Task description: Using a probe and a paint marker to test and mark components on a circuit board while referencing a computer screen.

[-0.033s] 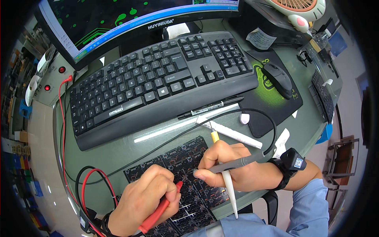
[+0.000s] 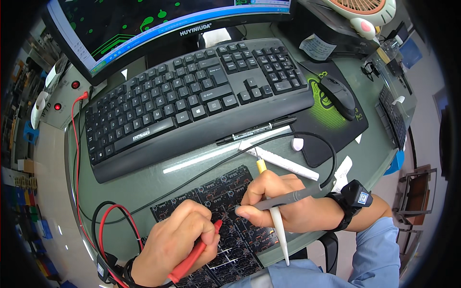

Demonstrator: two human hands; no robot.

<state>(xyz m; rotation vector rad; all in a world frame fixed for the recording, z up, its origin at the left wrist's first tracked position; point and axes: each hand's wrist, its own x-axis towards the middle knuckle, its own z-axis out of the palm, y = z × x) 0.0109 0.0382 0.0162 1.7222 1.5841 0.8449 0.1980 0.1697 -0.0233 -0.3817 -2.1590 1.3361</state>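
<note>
My left hand (image 2: 177, 235) is closed around a red test probe (image 2: 192, 261), its tip end directed at a black printed circuit board panel (image 2: 225, 185). My right hand (image 2: 278, 201) pinches a dark grey test probe (image 2: 288, 198) over the same panel. Also held in that hand is a slim tool with a white tapered handle (image 2: 280, 235), yellow collar (image 2: 261, 166) and thin metal point. Both probes slant toward each other near the panel's middle. My fingers hide the probe tips, so I cannot tell whether they touch the board.
Beyond the panel stand a black keyboard (image 2: 192, 110) and a monitor (image 2: 158, 29). A black marker (image 2: 257, 130), a white strip (image 2: 283, 163) and a mouse (image 2: 338, 96) on its mat (image 2: 331, 129) lie around. Probe cables (image 2: 74, 158) run left to a grey box (image 2: 65, 98).
</note>
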